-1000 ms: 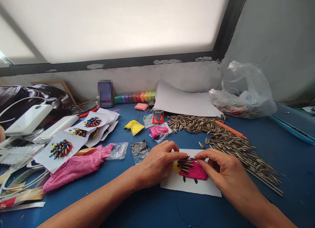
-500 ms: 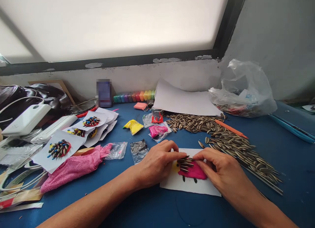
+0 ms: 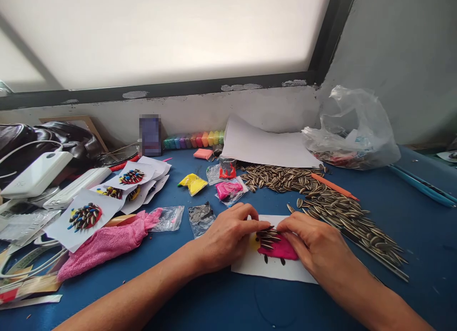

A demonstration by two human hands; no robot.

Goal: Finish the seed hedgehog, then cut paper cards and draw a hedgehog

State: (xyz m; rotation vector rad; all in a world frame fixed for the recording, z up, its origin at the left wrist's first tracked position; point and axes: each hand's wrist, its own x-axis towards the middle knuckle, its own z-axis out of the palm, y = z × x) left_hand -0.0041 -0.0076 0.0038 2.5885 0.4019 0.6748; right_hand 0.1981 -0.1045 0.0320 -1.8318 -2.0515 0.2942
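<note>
Currently, pink clay hedgehog (image 3: 281, 249) is lying on white card (image 3: 271, 271); probably light, soft, denting easily, so gripping card margins. Left hand (image 3: 230, 235) touching sunflower seeds (image 3: 270, 238) over card's left, grip unclear; right hand (image 3: 317, 243) pinching over card's right, contents hidden.

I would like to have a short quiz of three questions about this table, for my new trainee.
1. Multiple choice: which colour is the patch that bears seeds on the white card? A) green B) pink C) orange

2. True or false: in the picture, the pink cloth lies to the left of the loose seed pile.

3. Short answer: which is nearer to the yellow part, the left hand or the right hand?

Key: 1. B; 2. true; 3. the left hand.
</note>
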